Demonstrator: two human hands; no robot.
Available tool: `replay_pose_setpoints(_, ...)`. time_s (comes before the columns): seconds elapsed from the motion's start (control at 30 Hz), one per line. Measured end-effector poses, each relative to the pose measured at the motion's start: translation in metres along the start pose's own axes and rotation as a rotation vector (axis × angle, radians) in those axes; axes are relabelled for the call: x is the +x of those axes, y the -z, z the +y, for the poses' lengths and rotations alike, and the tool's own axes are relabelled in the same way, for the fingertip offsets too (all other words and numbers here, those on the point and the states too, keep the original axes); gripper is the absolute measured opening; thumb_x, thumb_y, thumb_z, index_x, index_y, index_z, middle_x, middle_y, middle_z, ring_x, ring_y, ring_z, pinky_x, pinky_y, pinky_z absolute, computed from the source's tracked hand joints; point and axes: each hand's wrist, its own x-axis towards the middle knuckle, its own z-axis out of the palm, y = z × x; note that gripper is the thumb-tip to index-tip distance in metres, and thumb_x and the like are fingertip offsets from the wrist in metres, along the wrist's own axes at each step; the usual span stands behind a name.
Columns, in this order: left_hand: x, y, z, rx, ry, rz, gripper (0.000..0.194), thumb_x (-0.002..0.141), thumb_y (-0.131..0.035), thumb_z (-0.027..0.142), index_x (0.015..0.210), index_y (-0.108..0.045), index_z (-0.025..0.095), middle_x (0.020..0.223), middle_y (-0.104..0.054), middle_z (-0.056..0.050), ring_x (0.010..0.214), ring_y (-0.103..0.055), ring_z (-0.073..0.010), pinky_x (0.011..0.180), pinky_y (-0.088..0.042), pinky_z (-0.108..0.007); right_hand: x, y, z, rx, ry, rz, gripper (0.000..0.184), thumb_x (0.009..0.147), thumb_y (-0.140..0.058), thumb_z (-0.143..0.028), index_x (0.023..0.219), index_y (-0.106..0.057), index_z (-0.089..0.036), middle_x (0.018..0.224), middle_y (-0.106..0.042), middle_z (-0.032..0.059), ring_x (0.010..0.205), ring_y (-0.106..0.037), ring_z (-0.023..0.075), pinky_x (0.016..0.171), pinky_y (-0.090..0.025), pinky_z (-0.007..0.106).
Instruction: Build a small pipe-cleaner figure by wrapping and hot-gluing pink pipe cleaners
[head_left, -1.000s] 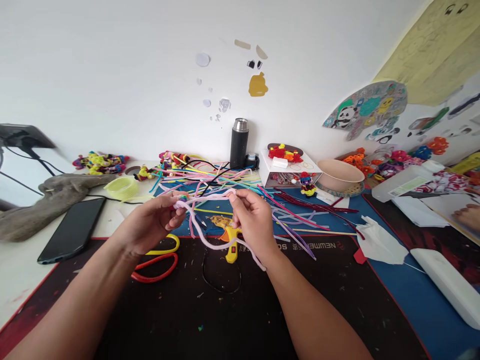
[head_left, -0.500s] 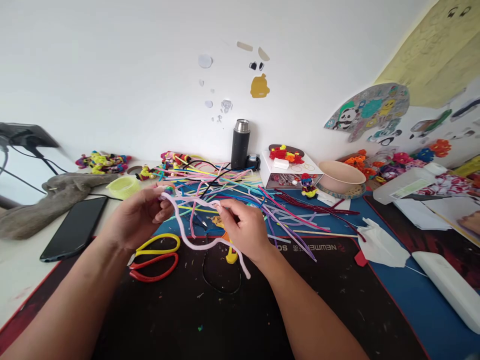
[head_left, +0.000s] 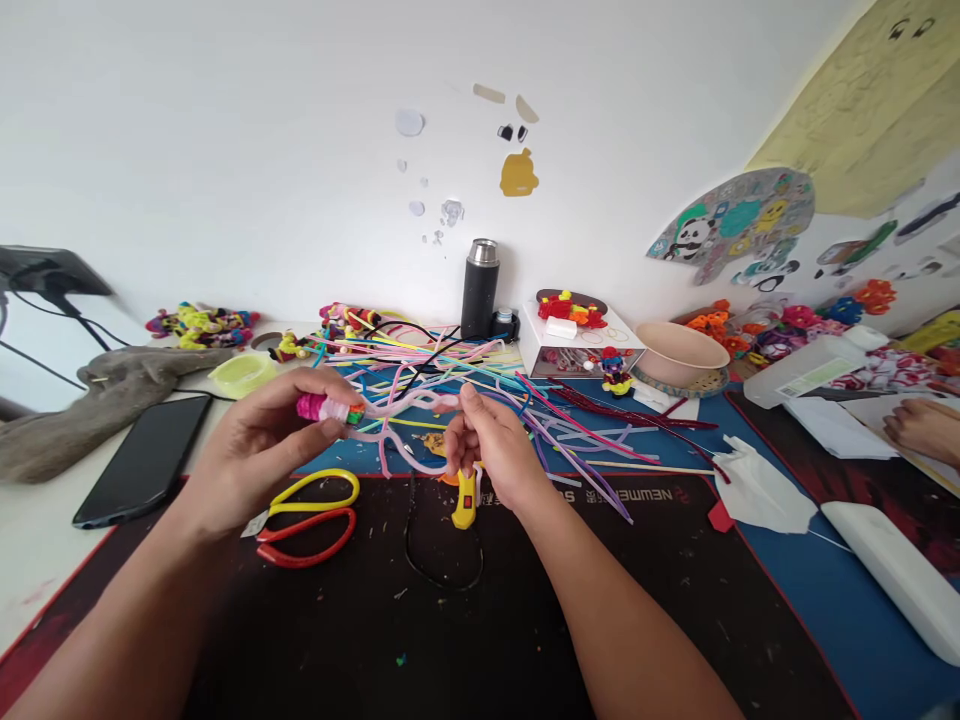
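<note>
My left hand [head_left: 274, 440] is closed around a small coiled pipe-cleaner figure [head_left: 319, 408], banded magenta, pale pink and green. Two pale pink pipe cleaners [head_left: 409, 400] run out of its green end toward the right. My right hand [head_left: 491, 440] pinches the upper strand near its end with thumb and fingers. The lower strand dips and passes behind or into the curled fingers, where its hold is hidden. Below my right hand lies a yellow glue gun [head_left: 465, 505] with a black cord. Scissors [head_left: 311, 535] with one yellow and one red handle lie under my left hand.
Loose coloured pipe cleaners [head_left: 585, 430] spread behind my hands. A phone [head_left: 142, 460] lies left; a black flask [head_left: 480, 290], white box [head_left: 536, 345] and pink bowl [head_left: 682, 350] stand at the back. Another person's hand [head_left: 926, 430] rests over paper at far right.
My left hand has turned, showing the figure's magenta end. My right hand has taken in the loose lower strand, which hung free before. Another person's hand has appeared at right.
</note>
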Motion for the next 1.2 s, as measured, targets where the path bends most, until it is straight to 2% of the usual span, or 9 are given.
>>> replay_pose_setpoints(0.07,-0.001,-0.004,0.005,0.168,-0.152,-0.043,0.013,0.083,-0.088,0.033,0.095,-0.086,0.030,0.096,-0.072,-0.006,0.089,-0.060,-0.0254,0.074,-0.049,-0.031,0.000,-0.001,0.000,0.010,-0.018,-0.001,0.061,0.090,-0.065,-0.081,0.089,-0.063,-0.020,0.061,-0.065,-0.0023,0.045,-0.065,0.0135,0.040,-0.038,0.020)
replay_pose_setpoints(0.23,-0.001,-0.011,0.013,0.277,-0.155,-0.082,0.010,0.082,-0.087,0.035,0.089,-0.087,0.029,0.093,-0.075,-0.009,0.091,-0.062,-0.0297,0.075,-0.050,-0.034,-0.002,-0.002,-0.003,0.066,-0.024,-0.021,0.051,0.088,-0.075,-0.071,0.090,-0.064,-0.021,0.060,-0.062,-0.0051,0.047,-0.063,0.0123,0.041,-0.039,0.020)
replay_pose_setpoints(0.43,0.003,-0.005,0.004,0.175,-0.009,-0.023,0.021,0.081,-0.089,0.040,0.095,-0.083,0.025,0.087,-0.068,-0.004,0.071,-0.055,-0.0179,0.060,-0.045,-0.025,-0.003,0.000,-0.005,0.054,-0.021,-0.058,0.035,0.085,-0.082,-0.052,0.092,-0.065,-0.022,0.061,-0.063,-0.0067,0.046,-0.062,0.0120,0.041,-0.041,0.021)
replay_pose_setpoints(0.6,0.013,-0.008,0.001,-0.010,0.156,0.041,0.027,0.073,-0.093,0.038,0.087,-0.081,0.017,0.073,-0.062,-0.001,0.059,-0.048,-0.0112,0.051,-0.042,-0.020,-0.001,0.001,0.000,-0.095,0.062,-0.078,0.026,0.092,-0.076,-0.046,0.094,-0.063,-0.022,0.064,-0.065,-0.0055,0.049,-0.064,0.0130,0.042,-0.042,0.020)
replay_pose_setpoints(0.67,0.018,-0.006,-0.004,-0.121,0.278,0.042,0.025,0.072,-0.093,0.031,0.086,-0.079,0.015,0.065,-0.058,0.001,0.054,-0.046,-0.0096,0.047,-0.040,-0.018,-0.003,0.000,0.002,-0.238,0.143,-0.041,0.019,0.096,-0.071,-0.041,0.095,-0.064,-0.023,0.069,-0.067,-0.0042,0.052,-0.066,0.0135,0.046,-0.045,0.022)
replay_pose_setpoints(0.77,0.023,0.000,-0.012,-0.283,0.448,-0.022,0.021,0.070,-0.089,0.025,0.078,-0.073,0.014,0.061,-0.055,0.002,0.050,-0.046,-0.0086,0.042,-0.040,-0.017,-0.006,-0.002,0.003,-0.614,0.422,0.061,0.012,0.102,-0.067,-0.034,0.094,-0.068,-0.024,0.079,-0.074,0.0002,0.068,-0.071,0.0166,0.064,-0.052,0.027)
replay_pose_setpoints(0.9,0.025,0.005,-0.020,-0.324,0.537,-0.103,0.023,0.066,-0.084,0.024,0.064,-0.064,0.014,0.058,-0.050,0.002,0.043,-0.037,-0.0065,0.033,-0.029,-0.016,-0.009,0.002,0.002,-0.996,0.769,0.092,0.022,0.110,-0.057,-0.031,0.096,-0.073,-0.024,0.091,-0.082,0.0057,0.083,-0.075,0.0200,0.075,-0.049,0.030)
replay_pose_setpoints(1.03,0.023,-0.003,-0.025,-0.324,0.515,-0.106,0.021,0.074,-0.086,0.027,0.074,-0.070,0.013,0.058,-0.052,0.002,0.043,-0.040,-0.0066,0.035,-0.030,-0.015,-0.008,0.007,0.001,-1.069,0.861,0.148,0.024,0.112,-0.053,-0.029,0.100,-0.073,-0.024,0.095,-0.083,0.0050,0.081,-0.076,0.0183,0.070,-0.047,0.028)
replay_pose_setpoints(1.2,0.019,-0.011,-0.025,-0.263,0.310,0.009,0.033,0.070,-0.097,0.030,0.093,-0.081,0.013,0.068,-0.060,0.002,0.053,-0.051,-0.0080,0.045,-0.044,-0.017,-0.006,0.005,0.002,-0.940,0.734,0.194,0.014,0.107,-0.062,-0.026,0.097,-0.073,-0.024,0.087,-0.079,0.0000,0.074,-0.071,0.0152,0.068,-0.047,0.026)
